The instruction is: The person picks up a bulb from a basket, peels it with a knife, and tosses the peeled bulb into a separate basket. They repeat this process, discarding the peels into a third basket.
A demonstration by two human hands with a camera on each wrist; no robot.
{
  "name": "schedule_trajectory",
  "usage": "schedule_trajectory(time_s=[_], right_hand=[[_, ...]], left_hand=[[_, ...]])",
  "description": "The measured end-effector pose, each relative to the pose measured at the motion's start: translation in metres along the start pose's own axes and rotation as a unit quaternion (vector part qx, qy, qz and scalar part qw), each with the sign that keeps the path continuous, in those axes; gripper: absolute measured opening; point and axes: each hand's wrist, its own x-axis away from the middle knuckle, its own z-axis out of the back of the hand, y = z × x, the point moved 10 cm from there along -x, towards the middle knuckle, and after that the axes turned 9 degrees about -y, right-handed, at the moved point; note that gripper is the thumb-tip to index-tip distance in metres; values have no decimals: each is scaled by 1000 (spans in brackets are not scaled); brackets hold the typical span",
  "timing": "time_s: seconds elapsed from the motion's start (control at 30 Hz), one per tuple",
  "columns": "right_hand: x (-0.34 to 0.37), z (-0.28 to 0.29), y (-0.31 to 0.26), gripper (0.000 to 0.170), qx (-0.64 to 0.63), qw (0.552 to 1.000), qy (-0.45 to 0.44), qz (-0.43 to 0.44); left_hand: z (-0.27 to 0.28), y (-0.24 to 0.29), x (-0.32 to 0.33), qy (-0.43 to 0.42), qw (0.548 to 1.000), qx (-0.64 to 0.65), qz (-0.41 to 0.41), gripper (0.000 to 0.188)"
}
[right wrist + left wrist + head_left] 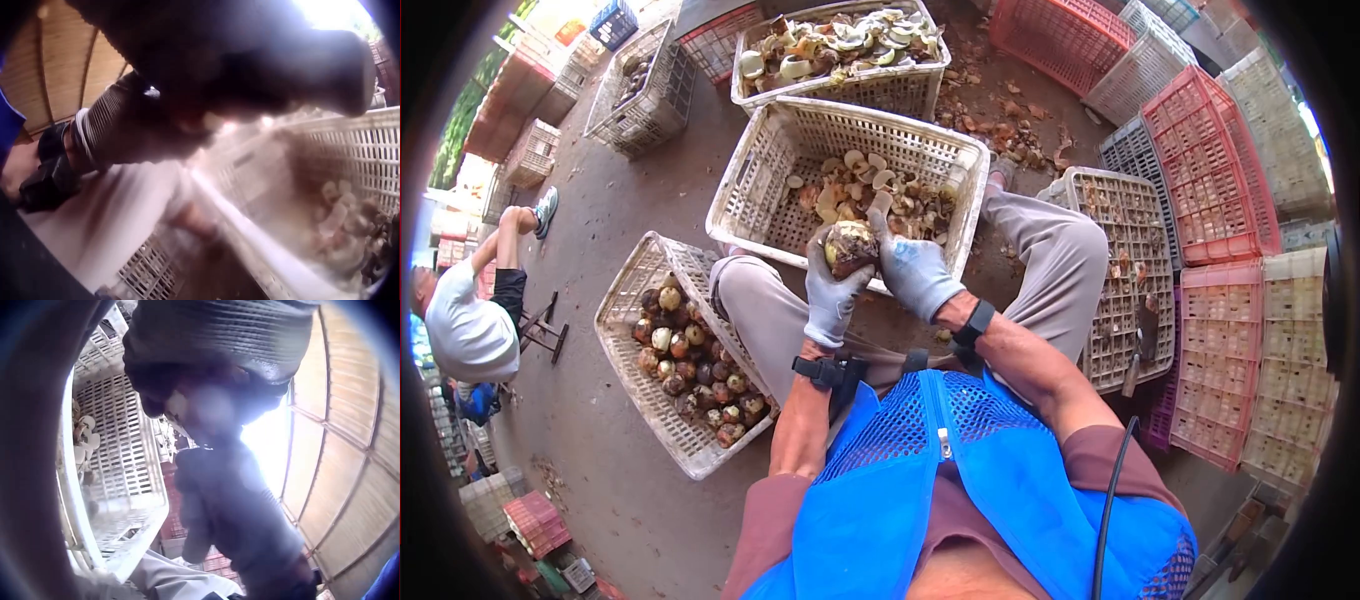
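Note:
The left hand (pixel 833 298), in a grey glove, grips a round brown and pale bulb (pixel 851 248) from its left side and below. At the bulb's right is the gloved right hand (pixel 916 272), its thumb raised beside the bulb and its fingers curled; whether it holds a tool is hidden. Both hands are over the near rim of a white crate (pixel 975 200) with peelings (pixel 862 188) inside. In the left wrist view the left hand (pixel 219 344) and right hand (pixel 231 512) are dark against glare.
A tilted crate of unpeeled bulbs (pixel 700 365) stands at the left. Beyond the middle crate is another crate heaped with peelings (pixel 840 45). An upturned crate (pixel 1120 270) lies right of the knee, with stacked red crates (pixel 1205 150) behind. Someone (pixel 475 320) sits at far left.

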Motion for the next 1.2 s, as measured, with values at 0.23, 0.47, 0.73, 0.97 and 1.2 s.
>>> schedule_trajectory(time_s=[0.23,0.47,0.73,0.97,1.2], right_hand=[[-3,1,15,77,3,992,91,89],[-21,-5,22,39,-307,951,-14,29],[1,-38,13,45,-604,731,-298,-108],[5,2,12,73,-108,994,2,26],[9,9,6,81,-127,978,72,146]], left_hand=[[3,-14,-5,-60,983,156,80,61],[3,-26,-8,-81,958,257,100,61],[4,-37,-5,-103,935,328,91,53],[-3,-21,-2,-96,970,199,106,72],[-9,-25,1,-135,955,242,108,71]])
